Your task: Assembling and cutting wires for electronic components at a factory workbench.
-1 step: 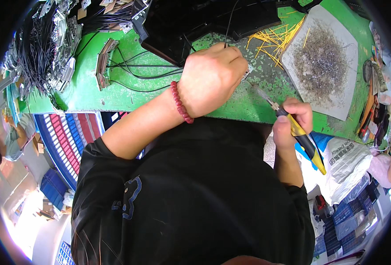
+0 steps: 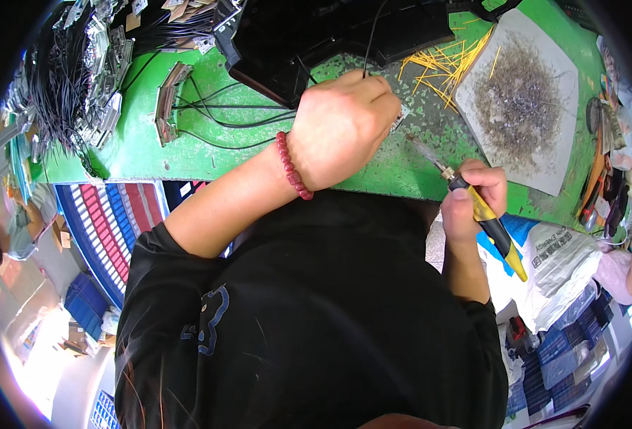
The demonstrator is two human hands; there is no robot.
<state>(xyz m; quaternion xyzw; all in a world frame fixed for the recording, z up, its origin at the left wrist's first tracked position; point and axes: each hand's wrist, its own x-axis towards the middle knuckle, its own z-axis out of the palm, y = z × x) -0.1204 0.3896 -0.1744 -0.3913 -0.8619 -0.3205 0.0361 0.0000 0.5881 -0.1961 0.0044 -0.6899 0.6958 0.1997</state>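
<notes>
My left hand (image 2: 346, 129), with a red bead bracelet (image 2: 292, 166) at its wrist, is closed over the green worktop with its back up. Thin black wires (image 2: 241, 123) run from a small curved metal-and-board part (image 2: 168, 104) into it, and another black wire rises from its far side. A small pale piece (image 2: 399, 119) shows at its fingertips; the rest is hidden under the palm. To the right, my right hand (image 2: 476, 196) grips a yellow-and-black soldering iron (image 2: 498, 232). The iron's tip points up and left, just short of the left fingertips, apart from them.
A large black housing (image 2: 316, 43) stands at the back. Yellow sticks (image 2: 448, 68) lie beside a grey board (image 2: 523, 100) covered in dark residue. Bundles of black-wired parts (image 2: 80, 86) fill the far left. Hand tools (image 2: 596, 164) lie at the right edge.
The soldering iron and my right hand have shifted very slightly to the right. My left hand stays in the same place, still closed.
</notes>
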